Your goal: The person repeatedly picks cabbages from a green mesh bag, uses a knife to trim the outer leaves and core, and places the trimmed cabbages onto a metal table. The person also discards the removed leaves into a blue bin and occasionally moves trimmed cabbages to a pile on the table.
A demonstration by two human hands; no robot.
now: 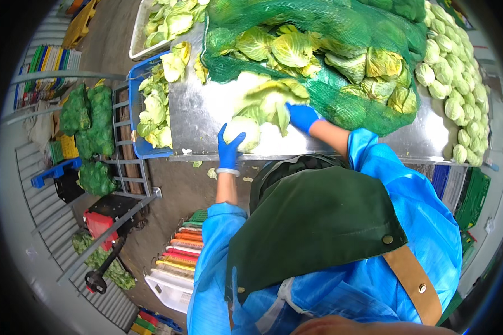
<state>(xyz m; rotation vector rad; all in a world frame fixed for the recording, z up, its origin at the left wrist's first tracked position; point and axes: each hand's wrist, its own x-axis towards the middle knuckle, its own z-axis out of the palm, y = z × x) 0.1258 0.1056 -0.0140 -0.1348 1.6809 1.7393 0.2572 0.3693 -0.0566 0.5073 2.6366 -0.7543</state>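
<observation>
Near the front edge of the steel table (193,125), my left hand (231,146) in a blue glove holds a pale cabbage head (245,132) between thumb and fingers. My right hand (304,117), also gloved in blue, is at the right side of loose, blurred outer cabbage leaves (272,100) just beyond the head; its fingertips touch a hanging leaf. Behind the leaves lies an open green mesh sack (348,111) with untrimmed, partly yellowed cabbages (293,49) showing in its opening.
At the table's left stand a blue crate (151,154) and a white crate (140,52) of leaves. Pale cabbages (444,71) are piled at the right end. Stacked crates (178,261), a pallet truck (102,230) and a metal rail frame (128,159) with full green sacks (96,125) stand on the floor.
</observation>
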